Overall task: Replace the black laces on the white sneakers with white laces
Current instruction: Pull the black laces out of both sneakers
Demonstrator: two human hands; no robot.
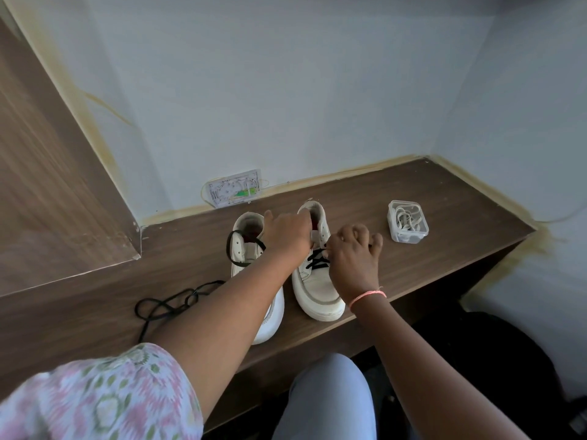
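We see the right sneaker (317, 281), off-white with a rounded toe cap, standing on the wooden bench (428, 201) with its toe toward us; a black lace (317, 261) crosses only its lower eyelets, and the upper eyelets are bare. Our right hand (352, 258) sits directly over that lacing, fingers curled, its grip pinching the black lace at the topmost crossing. Our left hand (287, 231) reaches across and its grip closes on the tongue and collar of the same sneaker, just above the lacing.

Beside it on the left stands the left sneaker (251, 249), partly hidden under our left forearm, with a loosened black lace (233, 249) looping at its collar and running on in a loose tangle on the bench. To the right of the shoes, near but apart, a clear plastic box (408, 221) holds coiled white laces (406, 219).
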